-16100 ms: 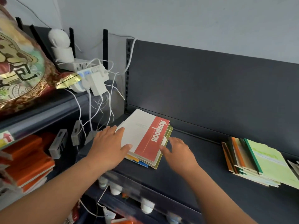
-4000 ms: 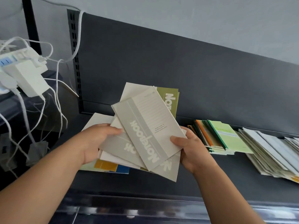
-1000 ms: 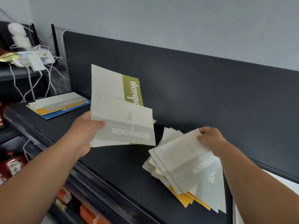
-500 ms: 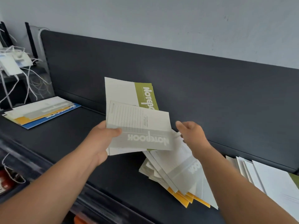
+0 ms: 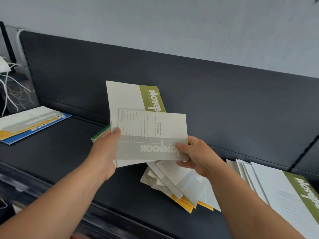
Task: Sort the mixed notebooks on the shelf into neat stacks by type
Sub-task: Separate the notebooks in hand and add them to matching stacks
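Left hand (image 5: 103,150) gripping and right hand (image 5: 196,156) pinching, the grey notebook (image 5: 151,135) is hanging above the shelf (image 5: 60,161); a hasty pull risks dragging the green notebook (image 5: 127,97) behind it onto the fanned pile (image 5: 181,187).

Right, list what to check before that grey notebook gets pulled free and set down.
1. Right hand grips the grey notebook: ok, it pinches the lower right corner.
2. Left hand holds the green-band notebook behind it: ok.
3. Only two notebooks in the left hand: cannot tell.
4. Grey pile on the shelf sits below the hands: ok.
5. That pile is neat and of one type: not ok, it is fanned out over yellow notebooks.
6. A green-band stack is ready for the other notebook: ok, at the right.
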